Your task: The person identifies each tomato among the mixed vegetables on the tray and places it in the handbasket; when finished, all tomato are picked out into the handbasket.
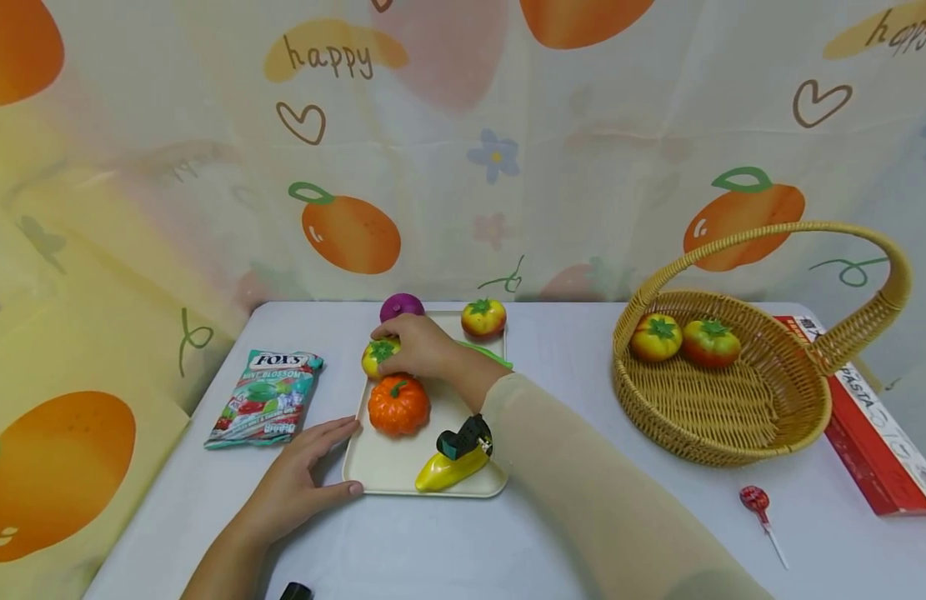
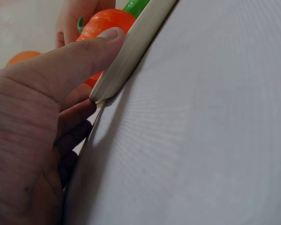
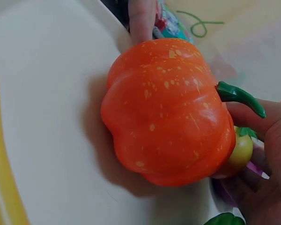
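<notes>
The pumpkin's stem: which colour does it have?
Dark green; the stem shows best in the right wrist view.

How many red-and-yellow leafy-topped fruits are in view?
4: two fruits in the basket, one far right on the tray, one in the right hand. Others may be hidden.

Yel/grn fruit, yel-speckled orng pumpkin

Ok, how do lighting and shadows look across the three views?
Head view: fairly even light, soft shadow by the left hand; left wrist: dimmer, faint ripple pattern on the white tabletop; right wrist: soft shadow on the tray beside the orange pumpkin, with a pale highlight.
</notes>
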A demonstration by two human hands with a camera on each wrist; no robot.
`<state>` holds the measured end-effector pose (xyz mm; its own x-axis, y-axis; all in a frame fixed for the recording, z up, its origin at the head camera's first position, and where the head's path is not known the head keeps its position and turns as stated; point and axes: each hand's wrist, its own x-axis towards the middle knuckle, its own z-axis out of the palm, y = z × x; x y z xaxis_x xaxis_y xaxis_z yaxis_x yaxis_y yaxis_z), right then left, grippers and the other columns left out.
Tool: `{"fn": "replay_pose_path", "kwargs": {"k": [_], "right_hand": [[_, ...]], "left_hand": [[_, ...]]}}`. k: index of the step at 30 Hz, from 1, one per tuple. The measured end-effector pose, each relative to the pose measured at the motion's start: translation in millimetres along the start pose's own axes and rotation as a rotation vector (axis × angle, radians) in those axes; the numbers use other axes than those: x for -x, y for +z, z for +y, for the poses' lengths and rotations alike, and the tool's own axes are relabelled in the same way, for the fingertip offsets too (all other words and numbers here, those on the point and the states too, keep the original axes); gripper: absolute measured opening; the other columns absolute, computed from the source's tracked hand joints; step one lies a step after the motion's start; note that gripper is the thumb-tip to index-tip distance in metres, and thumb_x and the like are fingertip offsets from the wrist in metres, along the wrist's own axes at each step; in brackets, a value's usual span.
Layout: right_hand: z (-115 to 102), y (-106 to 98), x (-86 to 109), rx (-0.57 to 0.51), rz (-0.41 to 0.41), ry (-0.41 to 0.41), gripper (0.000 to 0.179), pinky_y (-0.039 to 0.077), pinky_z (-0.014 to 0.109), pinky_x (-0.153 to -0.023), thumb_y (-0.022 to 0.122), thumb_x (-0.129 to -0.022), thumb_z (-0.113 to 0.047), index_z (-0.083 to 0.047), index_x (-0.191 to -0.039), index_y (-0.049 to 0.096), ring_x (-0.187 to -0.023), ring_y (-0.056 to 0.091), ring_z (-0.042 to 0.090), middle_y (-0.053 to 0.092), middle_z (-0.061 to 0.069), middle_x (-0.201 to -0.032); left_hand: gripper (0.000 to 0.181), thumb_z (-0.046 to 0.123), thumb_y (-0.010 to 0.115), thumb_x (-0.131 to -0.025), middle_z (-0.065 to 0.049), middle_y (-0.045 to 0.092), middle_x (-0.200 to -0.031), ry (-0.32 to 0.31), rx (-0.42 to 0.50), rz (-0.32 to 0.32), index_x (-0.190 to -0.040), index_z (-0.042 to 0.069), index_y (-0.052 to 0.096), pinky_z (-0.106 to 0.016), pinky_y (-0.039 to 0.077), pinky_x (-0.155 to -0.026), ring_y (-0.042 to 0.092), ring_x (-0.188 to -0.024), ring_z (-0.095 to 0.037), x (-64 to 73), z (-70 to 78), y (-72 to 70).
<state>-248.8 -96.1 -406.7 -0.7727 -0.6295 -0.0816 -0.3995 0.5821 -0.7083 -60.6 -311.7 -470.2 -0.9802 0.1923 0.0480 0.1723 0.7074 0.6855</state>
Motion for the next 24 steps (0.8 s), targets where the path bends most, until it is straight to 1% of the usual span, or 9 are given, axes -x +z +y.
{"fn": "replay_pose_path", "kwargs": {"k": [6, 12, 15, 19, 24], "right_hand": [[-2.8, 0.3, 0.9, 0.019, -0.009, -0.021, 0.053, 0.052, 0.032, -0.11, 0.085, -0.094, -0.025, -0.016, -0.144, 0.068, -0.124, 0.059, 0.016, 0.066, -0.001, -0.141], [-3.6, 0.3, 1.5, 0.041, -0.005, -0.026, 0.054, 0.049, 0.031, -0.112, 0.085, -0.094, -0.027, -0.017, -0.144, 0.068, -0.128, 0.057, 0.016, 0.064, 0.0, -0.144], [-3.6, 0.8, 2.0, 0.053, -0.004, -0.026, 0.054, 0.048, 0.031, -0.114, 0.084, -0.095, -0.029, -0.017, -0.144, 0.068, -0.13, 0.055, 0.017, 0.063, 0.001, -0.145], [-3.3, 0.9, 2.3, 0.059, -0.002, -0.027, 0.052, 0.048, 0.031, -0.113, 0.084, -0.095, -0.03, -0.018, -0.143, 0.068, -0.13, 0.055, 0.017, 0.062, 0.001, -0.145], [-2.8, 0.8, 2.4, 0.054, -0.003, -0.028, 0.053, 0.049, 0.03, -0.112, 0.084, -0.095, -0.032, -0.019, -0.143, 0.068, -0.129, 0.055, 0.017, 0.063, 0.0, -0.145]], "left_hand": [[0.086, 0.042, 0.096, -0.078, -0.005, 0.056, -0.157, -0.013, 0.002, -0.001, -0.153, 0.018, 0.061, -0.071, 0.035, -0.117, 0.047, -0.146, -0.038, 0.3, -0.7, -0.2], [0.085, 0.042, 0.096, -0.078, -0.005, 0.057, -0.156, -0.001, 0.001, 0.001, -0.152, 0.017, 0.061, -0.071, 0.035, -0.117, 0.047, -0.146, -0.038, 0.4, 0.4, 0.2], [0.085, 0.041, 0.096, -0.078, -0.005, 0.057, -0.156, -0.005, 0.004, -0.001, -0.152, 0.017, 0.061, -0.071, 0.035, -0.117, 0.047, -0.146, -0.038, 0.7, 1.3, -0.1], [0.085, 0.041, 0.096, -0.079, -0.005, 0.056, -0.156, -0.012, 0.002, -0.001, -0.152, 0.017, 0.061, -0.072, 0.036, -0.116, 0.047, -0.146, -0.038, 1.0, 2.3, -0.5], [0.085, 0.042, 0.096, -0.078, -0.005, 0.057, -0.156, 0.0, -0.003, 0.004, -0.152, 0.017, 0.061, -0.071, 0.036, -0.117, 0.048, -0.146, -0.037, 0.9, 1.1, -0.1]]}}
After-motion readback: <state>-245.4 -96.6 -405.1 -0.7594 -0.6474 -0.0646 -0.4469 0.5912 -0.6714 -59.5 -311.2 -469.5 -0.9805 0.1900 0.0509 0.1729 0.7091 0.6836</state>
